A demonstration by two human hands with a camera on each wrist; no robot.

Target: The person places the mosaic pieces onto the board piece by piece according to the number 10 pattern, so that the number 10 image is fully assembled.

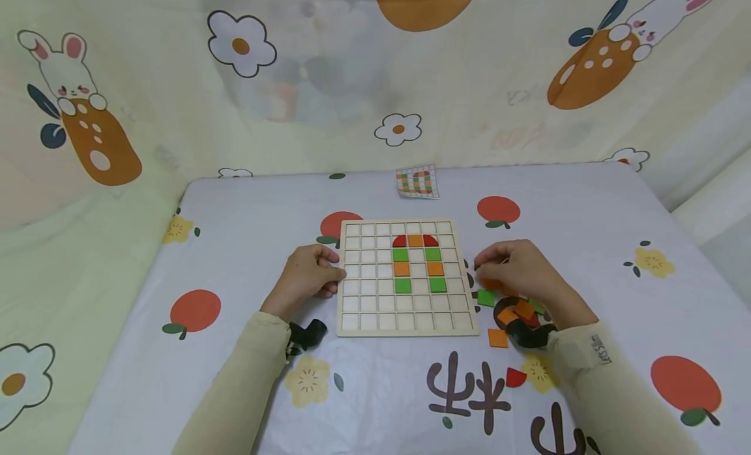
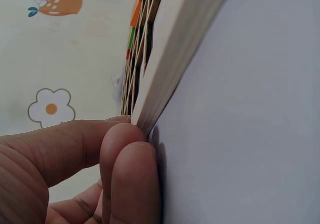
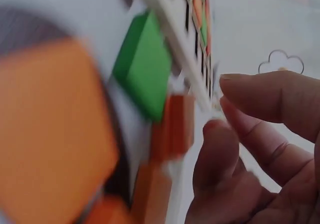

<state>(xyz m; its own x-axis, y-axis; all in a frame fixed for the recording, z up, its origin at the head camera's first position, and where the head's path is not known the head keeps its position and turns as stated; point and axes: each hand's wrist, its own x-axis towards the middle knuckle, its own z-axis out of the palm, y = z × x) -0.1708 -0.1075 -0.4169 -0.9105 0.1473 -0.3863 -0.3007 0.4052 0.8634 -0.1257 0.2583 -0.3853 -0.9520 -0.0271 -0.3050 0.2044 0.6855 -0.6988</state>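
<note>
A square wooden grid board [image 1: 407,333] lies on the table, its cells holding an arch of red, orange and green tiles. At its left edge, my left hand [image 1: 308,272] pinches the frame with thumb and fingertips, seen closely on the pale wooden edge [image 2: 167,59] in the left wrist view. My right hand [image 1: 519,266] hovers just beyond the right edge, over loose tiles. In the right wrist view, its thumb [image 3: 217,149] and fingers stand apart with nothing between them. A green tile [image 3: 145,64] and orange blocks [image 3: 181,124] lie close to that hand.
Loose tiles spread below the right hand, among them an orange square [image 1: 498,338] and a red quarter-round [image 1: 515,377] nearer the front. A small printed pattern card [image 1: 418,182] lies at the table's back. Behind it hangs a patterned cloth [image 1: 328,135].
</note>
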